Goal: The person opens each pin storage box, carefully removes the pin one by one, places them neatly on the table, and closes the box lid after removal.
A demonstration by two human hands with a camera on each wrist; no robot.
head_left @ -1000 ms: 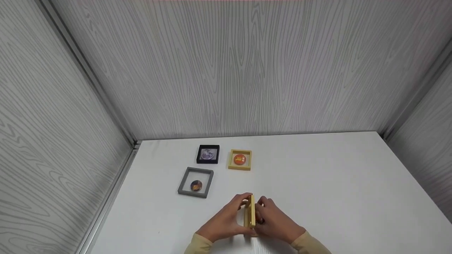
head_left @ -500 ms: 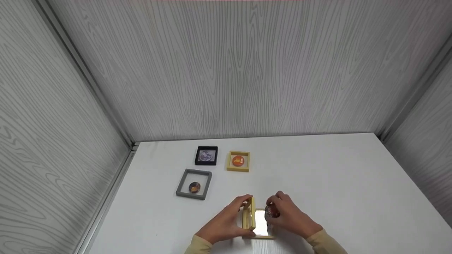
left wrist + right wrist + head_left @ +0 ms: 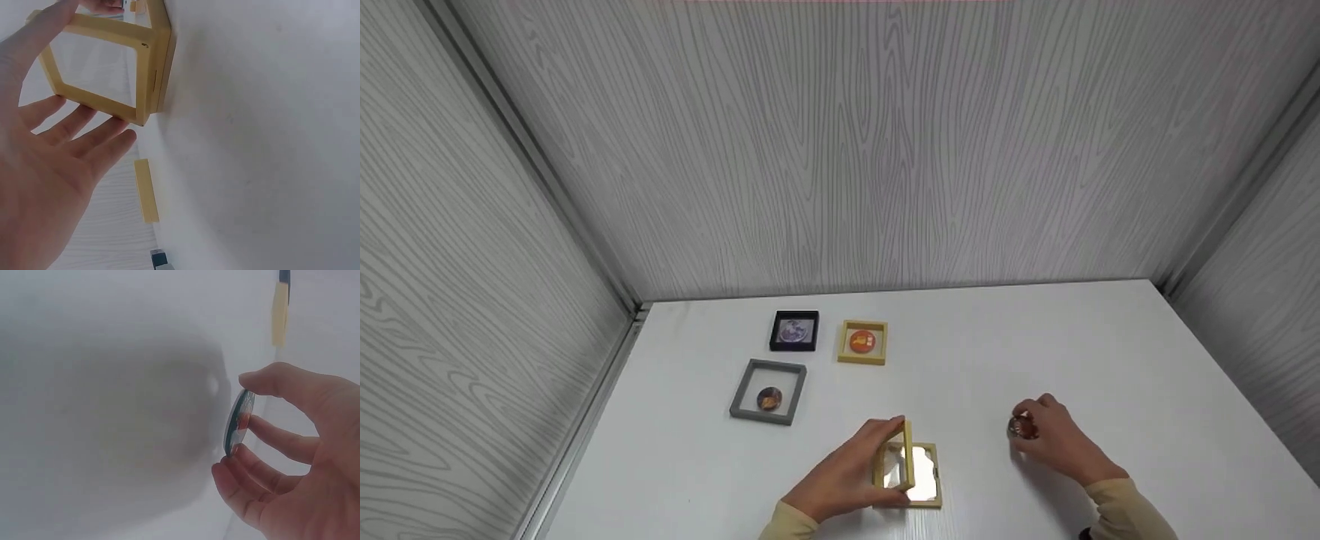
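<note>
My left hand [image 3: 847,472] grips the raised half of a hinged yellow display frame [image 3: 909,459] with a clear film window, thumb at its near edge and fingers at its far edge. The lower half [image 3: 938,484] lies flat on the table, its film shining. In the left wrist view, the fingertips rest along one edge of the raised frame half [image 3: 107,31]. Off to the right, my right hand [image 3: 1065,446] pinches a round pin badge [image 3: 1021,427] by its rim, close over the table. The right wrist view shows this badge [image 3: 240,422] nearly edge-on, between thumb and fingers.
Farther back on the white table [image 3: 1080,352] lie a black frame [image 3: 793,347] with a purplish round piece, a yellow frame [image 3: 862,360] with an orange badge [image 3: 862,341], and a grey frame [image 3: 739,390] with a dark badge [image 3: 769,399]. Grey wood-grain panels [image 3: 840,150] enclose the table.
My right hand has drawn the badge out from the frame and carried it to the right, uncovering the lower half. The left hand has kept its grip, the raised half shifting slightly right.
</note>
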